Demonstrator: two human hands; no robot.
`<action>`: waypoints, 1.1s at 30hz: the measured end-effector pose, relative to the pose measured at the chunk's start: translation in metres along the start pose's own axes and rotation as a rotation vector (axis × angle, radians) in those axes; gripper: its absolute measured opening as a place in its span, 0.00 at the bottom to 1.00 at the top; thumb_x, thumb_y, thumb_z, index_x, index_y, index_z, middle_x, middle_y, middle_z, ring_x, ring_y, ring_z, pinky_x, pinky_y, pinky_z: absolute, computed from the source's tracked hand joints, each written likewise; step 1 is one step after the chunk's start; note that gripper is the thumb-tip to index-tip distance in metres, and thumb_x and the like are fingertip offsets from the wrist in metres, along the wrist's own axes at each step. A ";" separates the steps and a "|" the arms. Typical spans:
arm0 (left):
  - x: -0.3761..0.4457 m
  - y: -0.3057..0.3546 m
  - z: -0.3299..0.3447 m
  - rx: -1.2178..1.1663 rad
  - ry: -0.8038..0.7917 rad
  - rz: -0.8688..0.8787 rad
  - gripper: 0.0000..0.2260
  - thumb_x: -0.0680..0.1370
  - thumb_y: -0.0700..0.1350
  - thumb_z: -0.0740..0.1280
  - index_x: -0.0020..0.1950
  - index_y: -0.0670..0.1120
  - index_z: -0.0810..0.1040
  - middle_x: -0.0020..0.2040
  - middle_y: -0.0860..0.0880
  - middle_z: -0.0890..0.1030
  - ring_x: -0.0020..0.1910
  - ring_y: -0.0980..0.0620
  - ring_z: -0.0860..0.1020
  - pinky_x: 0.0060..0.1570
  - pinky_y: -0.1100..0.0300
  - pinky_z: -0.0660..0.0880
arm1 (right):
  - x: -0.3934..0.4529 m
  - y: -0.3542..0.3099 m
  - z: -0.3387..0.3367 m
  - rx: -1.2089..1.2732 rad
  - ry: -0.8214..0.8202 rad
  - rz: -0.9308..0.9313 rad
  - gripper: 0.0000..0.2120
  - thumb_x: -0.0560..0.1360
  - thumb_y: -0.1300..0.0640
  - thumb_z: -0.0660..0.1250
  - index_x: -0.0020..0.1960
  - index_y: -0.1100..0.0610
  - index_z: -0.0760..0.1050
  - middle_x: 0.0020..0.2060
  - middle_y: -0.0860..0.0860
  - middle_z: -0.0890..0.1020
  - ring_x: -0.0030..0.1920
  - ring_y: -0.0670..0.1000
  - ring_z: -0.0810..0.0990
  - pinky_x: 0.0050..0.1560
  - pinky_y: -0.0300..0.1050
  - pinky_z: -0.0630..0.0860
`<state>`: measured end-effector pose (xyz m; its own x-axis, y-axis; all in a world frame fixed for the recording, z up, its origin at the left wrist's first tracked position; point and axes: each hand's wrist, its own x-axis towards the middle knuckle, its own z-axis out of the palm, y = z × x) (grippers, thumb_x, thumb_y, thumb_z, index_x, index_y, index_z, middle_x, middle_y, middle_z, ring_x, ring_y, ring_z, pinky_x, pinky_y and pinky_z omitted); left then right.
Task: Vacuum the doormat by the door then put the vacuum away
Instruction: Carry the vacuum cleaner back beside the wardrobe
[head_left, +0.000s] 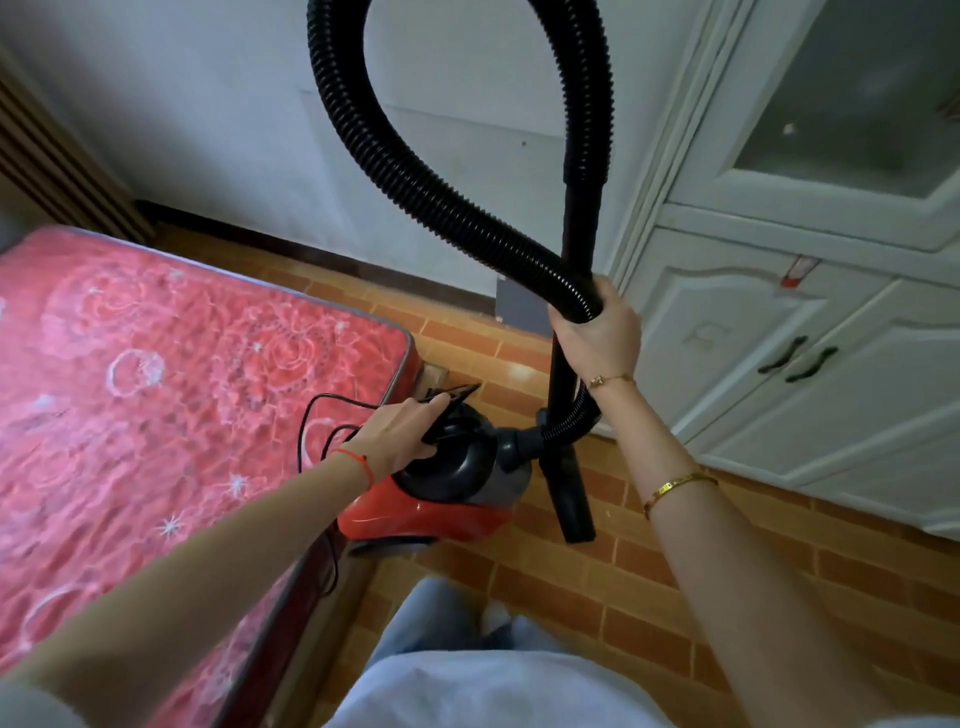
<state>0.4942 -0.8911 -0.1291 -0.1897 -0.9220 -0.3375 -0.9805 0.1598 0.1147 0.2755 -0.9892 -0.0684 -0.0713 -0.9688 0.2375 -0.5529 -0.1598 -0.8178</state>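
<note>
Head view: the red-and-black canister vacuum cleaner (447, 483) sits just below centre, over the orange brick-patterned tile floor (649, 587) and just beside the corner of the bed; whether it rests on the floor or is lifted cannot be told. The left hand (400, 434) reaches in from 8 o'clock and grips the black top handle of the canister, fingers curled round it together with a bundle of thin black power cord (332, 421) that loops out toward 9 o'clock over the mattress edge. The right hand (602, 332), at about 2 o'clock from the canister, is clenched round both the ribbed black flexible hose (415, 176) and the straight black rigid wand (563, 395) where they cross. The hose rises from the canister's front, arcs out past the top edge at 12 o'clock and comes back down to the wand (its upper bend is out of frame). The wand stands nearly upright, its lower end near the floor at 4 o'clock from the canister. The red floral-quilted mattress (156, 389) fills 9 o'clock. A white panelled cabinet with black door handles (779, 332) stands at 3 o'clock, against a pale wall (208, 104) at 11 o'clock.
</note>
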 end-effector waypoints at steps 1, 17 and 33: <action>0.017 -0.004 -0.006 -0.009 0.000 0.007 0.21 0.75 0.42 0.69 0.64 0.43 0.65 0.48 0.43 0.80 0.45 0.41 0.79 0.34 0.55 0.66 | 0.015 0.002 0.003 0.006 0.013 0.008 0.17 0.71 0.50 0.72 0.58 0.51 0.77 0.39 0.41 0.79 0.41 0.43 0.77 0.40 0.36 0.75; 0.315 -0.113 -0.091 0.026 -0.030 0.223 0.23 0.76 0.41 0.68 0.69 0.45 0.64 0.53 0.42 0.80 0.48 0.40 0.80 0.37 0.53 0.71 | 0.264 0.045 0.114 -0.052 0.171 0.165 0.15 0.70 0.52 0.71 0.57 0.51 0.77 0.37 0.44 0.81 0.38 0.46 0.79 0.38 0.38 0.75; 0.594 -0.182 -0.052 0.132 -0.123 0.297 0.31 0.75 0.40 0.69 0.75 0.46 0.58 0.57 0.42 0.80 0.51 0.41 0.81 0.43 0.49 0.77 | 0.450 0.189 0.230 -0.104 0.258 0.364 0.16 0.70 0.54 0.70 0.57 0.51 0.75 0.38 0.48 0.83 0.40 0.50 0.82 0.41 0.47 0.81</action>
<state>0.5628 -1.4866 -0.3021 -0.4651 -0.7799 -0.4188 -0.8780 0.4668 0.1058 0.3299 -1.4993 -0.2362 -0.4735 -0.8773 0.0784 -0.5330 0.2146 -0.8185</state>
